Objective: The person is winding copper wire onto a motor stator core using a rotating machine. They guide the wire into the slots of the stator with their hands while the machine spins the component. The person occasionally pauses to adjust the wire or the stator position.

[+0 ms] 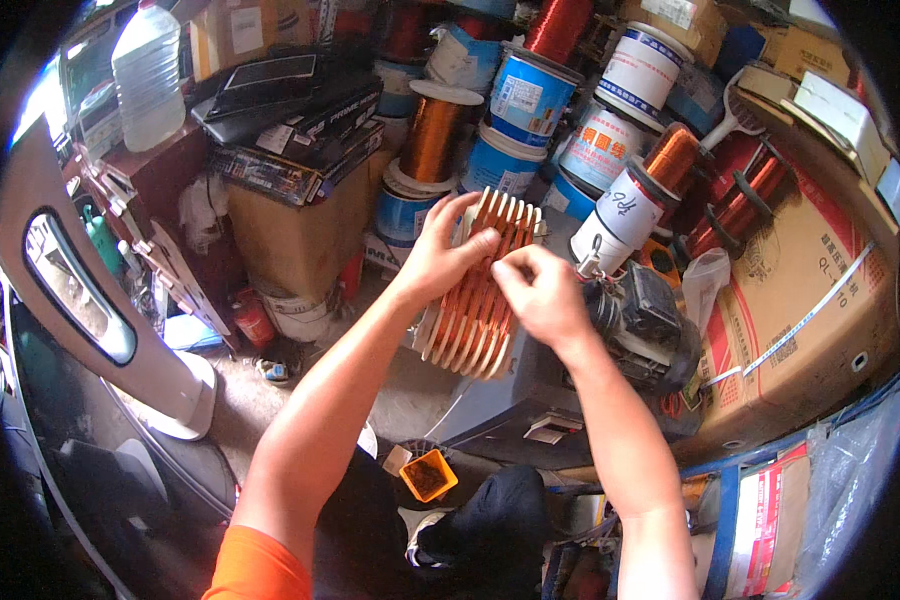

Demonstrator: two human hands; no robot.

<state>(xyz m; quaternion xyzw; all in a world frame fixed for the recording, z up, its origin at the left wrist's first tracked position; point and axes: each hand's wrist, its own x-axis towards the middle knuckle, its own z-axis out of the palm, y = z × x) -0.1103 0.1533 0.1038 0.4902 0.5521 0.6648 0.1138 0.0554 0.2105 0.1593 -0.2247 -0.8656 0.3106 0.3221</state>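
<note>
A slatted winding former (469, 330) carries several coils of copper wire (480, 289) between its pale, parallel flanges. It stands tilted in front of me, above a grey surface. My left hand (450, 255) grips its upper left side, thumb across the front and fingers over the edge. At the former's right side, my right hand (544, 296) has thumb and forefinger pinched together close to the windings. Whether a thin wire lies in that pinch is too small to tell. A dark motor-like machine (645, 322) is just right of my right hand.
Spools of copper wire (439, 135) and blue-and-white tubs (532, 97) are stacked behind the former. A large cardboard box (802, 300) stands at right. Below are an orange square container (429, 476) and my legs (495, 525). A pale curved stand (120, 322) rises at left.
</note>
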